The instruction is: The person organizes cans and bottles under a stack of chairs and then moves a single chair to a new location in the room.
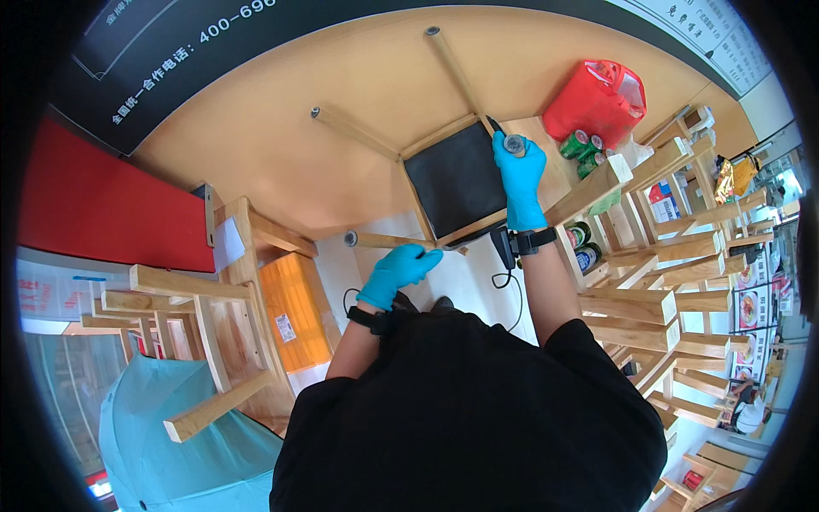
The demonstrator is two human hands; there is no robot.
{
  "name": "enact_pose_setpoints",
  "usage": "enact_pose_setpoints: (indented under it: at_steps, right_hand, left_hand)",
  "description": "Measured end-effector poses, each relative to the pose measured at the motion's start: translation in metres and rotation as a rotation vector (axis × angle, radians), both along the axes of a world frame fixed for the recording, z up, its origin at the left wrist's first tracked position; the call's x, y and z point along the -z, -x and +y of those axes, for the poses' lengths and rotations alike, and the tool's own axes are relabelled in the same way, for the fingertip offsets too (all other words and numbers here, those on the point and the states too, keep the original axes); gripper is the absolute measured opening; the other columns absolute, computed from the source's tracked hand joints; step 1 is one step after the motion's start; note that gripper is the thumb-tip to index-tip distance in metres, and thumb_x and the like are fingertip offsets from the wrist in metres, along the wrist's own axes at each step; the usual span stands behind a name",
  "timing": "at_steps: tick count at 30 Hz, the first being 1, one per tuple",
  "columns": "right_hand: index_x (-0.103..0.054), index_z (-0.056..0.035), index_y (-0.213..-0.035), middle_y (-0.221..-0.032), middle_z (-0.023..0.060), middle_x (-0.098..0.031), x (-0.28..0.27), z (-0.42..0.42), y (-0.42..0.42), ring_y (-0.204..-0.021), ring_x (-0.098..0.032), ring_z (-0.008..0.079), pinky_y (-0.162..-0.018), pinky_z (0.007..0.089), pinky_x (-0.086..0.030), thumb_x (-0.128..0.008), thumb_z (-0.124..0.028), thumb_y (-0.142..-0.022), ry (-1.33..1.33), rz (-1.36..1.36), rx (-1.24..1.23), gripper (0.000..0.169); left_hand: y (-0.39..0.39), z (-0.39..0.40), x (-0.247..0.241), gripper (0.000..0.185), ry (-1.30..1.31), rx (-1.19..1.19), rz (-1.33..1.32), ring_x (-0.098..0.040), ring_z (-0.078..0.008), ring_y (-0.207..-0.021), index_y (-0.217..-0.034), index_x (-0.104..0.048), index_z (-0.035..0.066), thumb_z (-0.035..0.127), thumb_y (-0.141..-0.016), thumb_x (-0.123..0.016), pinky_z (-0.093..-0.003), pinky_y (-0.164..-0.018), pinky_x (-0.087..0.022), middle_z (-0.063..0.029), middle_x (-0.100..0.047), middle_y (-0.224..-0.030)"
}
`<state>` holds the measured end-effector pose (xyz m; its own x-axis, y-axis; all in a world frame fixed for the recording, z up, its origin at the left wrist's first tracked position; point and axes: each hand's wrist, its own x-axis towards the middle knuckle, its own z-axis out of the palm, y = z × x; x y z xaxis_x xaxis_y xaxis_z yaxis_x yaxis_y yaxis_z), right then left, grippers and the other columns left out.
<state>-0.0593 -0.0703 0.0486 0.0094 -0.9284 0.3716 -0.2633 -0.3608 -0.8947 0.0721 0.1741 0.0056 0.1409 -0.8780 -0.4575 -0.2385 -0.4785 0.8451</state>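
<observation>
An overturned wooden stool lies before me, its dark underside framed by rails and its legs pointing up and outward. My right hand, in a blue glove, is closed round the stool leg at the right, whose round end shows above the fingers. A black pointed thing sticks out beside that hand; what it belongs to is hidden. My left hand, also gloved in blue, is beside the near left leg, its fingers apart. Whether it touches the leg I cannot tell. Black bands with attached devices circle both wrists.
A red bag and green cans stand at the upper right. Upturned wooden stools crowd the right side, with another wooden frame at the left. Near it are an orange box and a light-blue umbrella.
</observation>
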Motion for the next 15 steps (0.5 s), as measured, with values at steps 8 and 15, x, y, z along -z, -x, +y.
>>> enact_pose_setpoints:
  at_steps: [8, 15]
  right_hand:
    - [-0.067, 0.0002, -0.072, -0.061, 0.0059, -0.063, -0.006, 0.004, 0.0, -0.058, -0.058, 0.0094, -0.057, 0.0275, -0.048, -0.078, -0.027, -0.071, -0.076, -0.079, -0.078, 0.029]
    - [-0.066, -0.0013, -0.071, -0.059, 0.0022, -0.061, -0.007, 0.005, 0.01, -0.054, -0.055, 0.0081, -0.052, 0.0253, -0.045, -0.078, -0.021, -0.073, -0.05, -0.081, -0.102, 0.024]
  left_hand:
    - [-0.045, 0.029, 0.106, 0.069, 0.33, -0.473, -0.046, -0.056, -0.0172, -0.101, -0.132, -0.045, 0.0, 0.039, -0.08, -0.071, -0.0287, -0.089, -0.044, -0.0121, -0.058, -0.113]
    - [-0.032, 0.0, 0.075, 0.033, 0.36, -0.664, 0.342, -0.055, -0.0154, -0.096, -0.107, -0.063, 0.003, 0.024, -0.083, -0.07, -0.0311, -0.09, -0.042, -0.0049, -0.061, -0.097]
